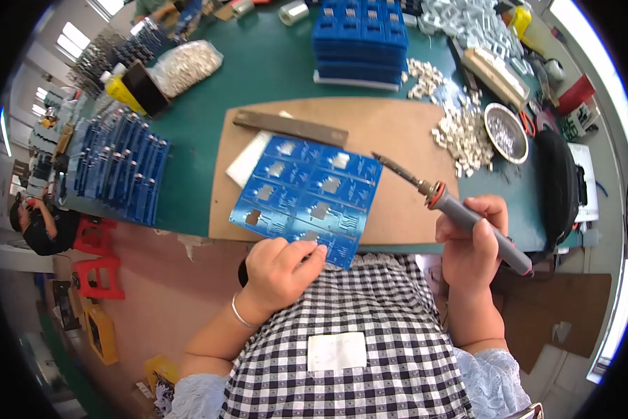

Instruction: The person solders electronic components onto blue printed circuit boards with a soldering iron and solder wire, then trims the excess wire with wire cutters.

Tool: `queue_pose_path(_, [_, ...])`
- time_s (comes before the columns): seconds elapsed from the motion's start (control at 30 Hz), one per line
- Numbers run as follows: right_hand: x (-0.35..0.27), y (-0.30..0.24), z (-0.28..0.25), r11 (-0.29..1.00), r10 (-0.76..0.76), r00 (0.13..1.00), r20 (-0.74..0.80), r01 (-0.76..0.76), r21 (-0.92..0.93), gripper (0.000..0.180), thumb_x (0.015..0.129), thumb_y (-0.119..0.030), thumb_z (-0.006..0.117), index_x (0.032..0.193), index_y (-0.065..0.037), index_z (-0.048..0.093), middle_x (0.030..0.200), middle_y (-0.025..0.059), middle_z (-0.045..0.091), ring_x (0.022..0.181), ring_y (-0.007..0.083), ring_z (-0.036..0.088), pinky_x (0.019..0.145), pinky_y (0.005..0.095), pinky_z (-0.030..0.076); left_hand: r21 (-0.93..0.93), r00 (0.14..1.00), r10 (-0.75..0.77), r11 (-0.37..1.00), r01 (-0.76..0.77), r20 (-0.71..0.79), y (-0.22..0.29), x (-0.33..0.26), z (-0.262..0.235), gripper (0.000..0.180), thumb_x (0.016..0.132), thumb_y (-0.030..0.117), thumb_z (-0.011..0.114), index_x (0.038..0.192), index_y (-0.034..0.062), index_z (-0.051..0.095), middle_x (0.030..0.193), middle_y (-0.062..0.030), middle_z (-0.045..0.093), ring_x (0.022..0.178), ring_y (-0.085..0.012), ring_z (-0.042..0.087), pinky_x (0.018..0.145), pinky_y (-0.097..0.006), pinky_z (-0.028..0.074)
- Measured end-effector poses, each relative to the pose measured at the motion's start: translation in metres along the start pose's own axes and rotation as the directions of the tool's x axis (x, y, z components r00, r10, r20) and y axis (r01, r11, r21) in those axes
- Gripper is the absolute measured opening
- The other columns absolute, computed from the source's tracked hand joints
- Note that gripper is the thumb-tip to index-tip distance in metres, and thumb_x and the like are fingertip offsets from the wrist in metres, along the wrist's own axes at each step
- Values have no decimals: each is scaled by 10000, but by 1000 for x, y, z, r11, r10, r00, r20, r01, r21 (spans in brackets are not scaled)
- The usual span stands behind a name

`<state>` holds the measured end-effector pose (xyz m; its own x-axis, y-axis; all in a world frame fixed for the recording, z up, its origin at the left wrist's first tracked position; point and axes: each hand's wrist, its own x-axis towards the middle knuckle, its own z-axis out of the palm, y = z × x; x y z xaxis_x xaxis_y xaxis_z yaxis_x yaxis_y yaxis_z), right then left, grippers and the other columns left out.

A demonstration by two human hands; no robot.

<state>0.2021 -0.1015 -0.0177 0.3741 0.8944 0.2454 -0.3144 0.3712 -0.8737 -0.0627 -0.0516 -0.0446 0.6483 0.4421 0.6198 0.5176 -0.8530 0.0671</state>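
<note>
A blue circuit board panel (pixel 342 183) with small pale parts in rows lies tilted across the brown work board (pixel 415 160), its near edge reaching over the table's front. My left hand (pixel 280 271) is closed at that near edge, fingers bent and gripping the panel; the undersides of the fingers are hidden. In my right hand (pixel 473 244) is a soldering iron (pixel 471 218) with a grey handle, held like a pen. Its dark tip points up and left, just off the panel's upper right corner. Behind the panel rests a brown bar (pixel 291 128), with a white pad (pixel 247 164) partly under the panel.
Small white connectors (pixel 465 140) are heaped at right beside a bowl of metal pins (pixel 506 133). Stacked blue panels stand at the back (pixel 359 52) and on the left (pixel 115 164). A bag of white parts (pixel 187 68) lies back left. Another person (pixel 45 223) sits far left near red stools (pixel 99 278).
</note>
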Motion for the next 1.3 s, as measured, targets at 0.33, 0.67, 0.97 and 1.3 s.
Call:
queue_pose_path(0.33, [-32,24,-32,991,85,992,-95,-94,-95,394,874,-312,624,1075,-3,485,830,146,610,668,181,599,619,294,494,-58,994,108,993,-108,2,-10,-25,24,255,708,117,696,943,215,683,894,27,556,664,-131,486,550,-255,394])
queue_pose_path(0.67, [-28,33,-21,975,-56,990,130,82,-205,343,898,-186,635,1169,-19,507,992,150,602,790,166,624,730,298,525,-119,993,122,986,-121,-1,-13,-25,22,317,753,75,687,998,277,674,903,37,518,693,-120,471,547,-253,395])
queue_pose_path(0.97, [-30,38,-23,975,-45,995,84,62,-211,343,894,-178,631,1171,-9,518,1027,142,592,803,163,628,732,296,530,-114,989,145,983,-142,13,-15,-23,21,353,738,59,686,1012,282,671,884,34,501,687,-118,467,538,-254,386])
queue_pose_path(1.3, [-17,42,-21,911,-173,937,302,269,-314,396,900,-207,654,1224,-27,514,1036,185,629,796,187,641,707,311,533,-151,990,133,979,-139,-45,-19,-14,13,339,688,114,707,999,249,686,865,31,520,638,-123,469,530,-254,375])
